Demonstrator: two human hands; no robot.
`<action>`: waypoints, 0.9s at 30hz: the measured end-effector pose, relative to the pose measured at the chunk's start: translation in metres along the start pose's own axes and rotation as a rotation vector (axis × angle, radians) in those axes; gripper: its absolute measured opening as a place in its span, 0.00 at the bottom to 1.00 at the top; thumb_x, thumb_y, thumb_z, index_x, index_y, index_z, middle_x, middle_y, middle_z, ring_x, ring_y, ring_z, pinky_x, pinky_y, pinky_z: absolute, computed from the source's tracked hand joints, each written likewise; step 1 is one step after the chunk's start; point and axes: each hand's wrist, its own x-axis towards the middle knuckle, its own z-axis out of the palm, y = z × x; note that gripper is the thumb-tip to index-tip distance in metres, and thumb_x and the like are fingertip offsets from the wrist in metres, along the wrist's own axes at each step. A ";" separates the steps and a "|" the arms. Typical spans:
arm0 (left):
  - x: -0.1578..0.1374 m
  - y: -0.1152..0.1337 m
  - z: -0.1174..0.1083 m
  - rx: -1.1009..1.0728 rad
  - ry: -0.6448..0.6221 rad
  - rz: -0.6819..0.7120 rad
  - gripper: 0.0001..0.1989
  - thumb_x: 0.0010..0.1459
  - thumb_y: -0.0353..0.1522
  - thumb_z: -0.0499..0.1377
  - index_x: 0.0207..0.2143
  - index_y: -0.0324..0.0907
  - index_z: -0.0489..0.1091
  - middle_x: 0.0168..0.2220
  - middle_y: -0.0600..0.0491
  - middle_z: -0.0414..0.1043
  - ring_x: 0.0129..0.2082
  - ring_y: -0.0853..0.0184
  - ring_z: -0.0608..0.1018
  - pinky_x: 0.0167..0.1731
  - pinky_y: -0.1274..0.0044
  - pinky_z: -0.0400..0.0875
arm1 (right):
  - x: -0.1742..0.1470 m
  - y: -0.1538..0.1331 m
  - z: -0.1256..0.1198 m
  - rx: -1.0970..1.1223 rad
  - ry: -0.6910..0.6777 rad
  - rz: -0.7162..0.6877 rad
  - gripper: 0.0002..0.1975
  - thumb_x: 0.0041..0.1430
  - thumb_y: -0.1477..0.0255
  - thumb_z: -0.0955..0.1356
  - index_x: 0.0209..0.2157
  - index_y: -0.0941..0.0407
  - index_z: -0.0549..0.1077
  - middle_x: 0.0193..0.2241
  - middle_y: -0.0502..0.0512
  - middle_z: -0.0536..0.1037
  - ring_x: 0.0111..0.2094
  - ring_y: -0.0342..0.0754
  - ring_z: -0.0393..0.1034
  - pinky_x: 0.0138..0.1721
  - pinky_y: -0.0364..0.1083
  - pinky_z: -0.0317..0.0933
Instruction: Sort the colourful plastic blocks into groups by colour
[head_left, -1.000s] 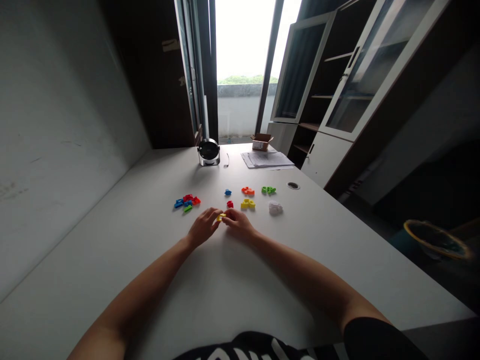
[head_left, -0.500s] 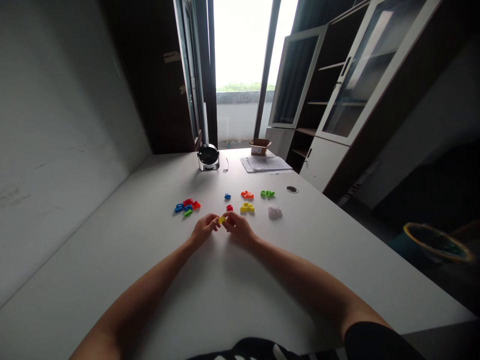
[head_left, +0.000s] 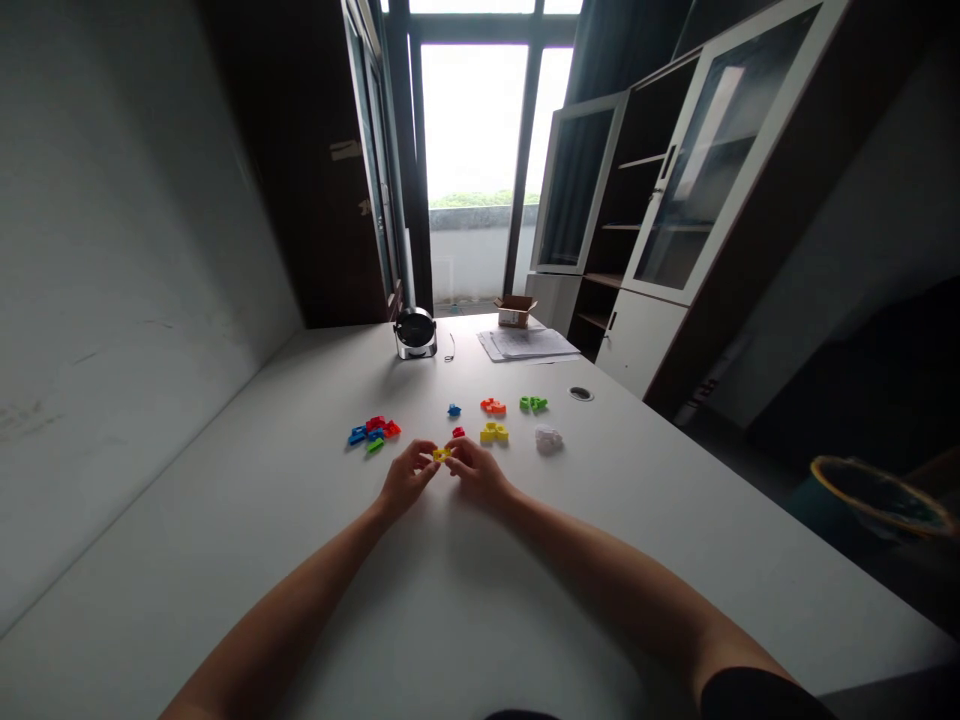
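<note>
A small yellow plastic piece [head_left: 442, 454] is pinched between my left hand [head_left: 407, 474] and my right hand [head_left: 475, 468], a little above the white table. Just beyond the fingers lies a red piece [head_left: 458, 432], partly covered by my right hand. Farther back is a single blue piece [head_left: 454, 410]. Yellow pieces [head_left: 494, 432] sit to the right of my right hand, with orange pieces [head_left: 493, 405] behind them. To the left, a mixed heap [head_left: 375, 431] holds red, blue, orange and green pieces. The exact kind of these pieces is too small to make out.
Green pieces [head_left: 534, 403] and a whitish clear bundle [head_left: 549, 439] lie at the right. Farther back are a round black device on a stand [head_left: 415, 332], papers [head_left: 529, 344] and an open cardboard box [head_left: 514, 311]. A round hole [head_left: 581, 394] sits near the table's right edge.
The view has tilted up slightly, so the table's things appear lower. Both hands still hold the yellow piece, which has turned and now shows more of its face.
</note>
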 end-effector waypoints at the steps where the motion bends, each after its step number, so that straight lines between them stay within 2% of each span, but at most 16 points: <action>1: 0.000 0.000 0.000 0.002 -0.005 0.003 0.14 0.61 0.39 0.63 0.47 0.44 0.70 0.44 0.50 0.77 0.38 0.65 0.81 0.39 0.73 0.76 | 0.000 0.000 0.000 -0.006 0.001 -0.002 0.17 0.60 0.58 0.71 0.45 0.54 0.72 0.27 0.48 0.73 0.28 0.45 0.69 0.32 0.45 0.64; 8: 0.000 -0.002 0.002 -0.008 -0.017 -0.028 0.17 0.61 0.38 0.63 0.51 0.44 0.69 0.43 0.49 0.76 0.37 0.66 0.80 0.38 0.74 0.75 | 0.000 0.004 0.000 -0.068 0.044 -0.036 0.15 0.60 0.61 0.71 0.46 0.53 0.72 0.27 0.47 0.72 0.27 0.44 0.67 0.30 0.44 0.62; 13: 0.000 -0.002 0.002 0.027 -0.027 -0.061 0.16 0.64 0.41 0.59 0.50 0.43 0.70 0.36 0.51 0.76 0.33 0.67 0.78 0.34 0.75 0.73 | -0.001 0.002 0.001 -0.097 0.047 -0.034 0.15 0.60 0.63 0.70 0.46 0.53 0.72 0.30 0.50 0.75 0.30 0.45 0.71 0.32 0.45 0.65; 20: -0.001 0.000 0.001 0.067 -0.024 -0.047 0.16 0.62 0.41 0.61 0.48 0.42 0.73 0.35 0.51 0.76 0.30 0.67 0.77 0.30 0.76 0.71 | -0.002 -0.006 0.002 -0.142 0.044 -0.060 0.13 0.60 0.65 0.69 0.45 0.53 0.72 0.37 0.54 0.78 0.31 0.46 0.72 0.32 0.45 0.66; 27: 0.000 0.006 -0.001 0.090 0.009 -0.011 0.13 0.61 0.40 0.61 0.45 0.43 0.74 0.36 0.51 0.78 0.30 0.67 0.77 0.31 0.76 0.72 | -0.002 -0.010 0.001 -0.133 0.009 -0.009 0.12 0.62 0.62 0.69 0.43 0.54 0.73 0.31 0.52 0.77 0.31 0.46 0.72 0.33 0.45 0.65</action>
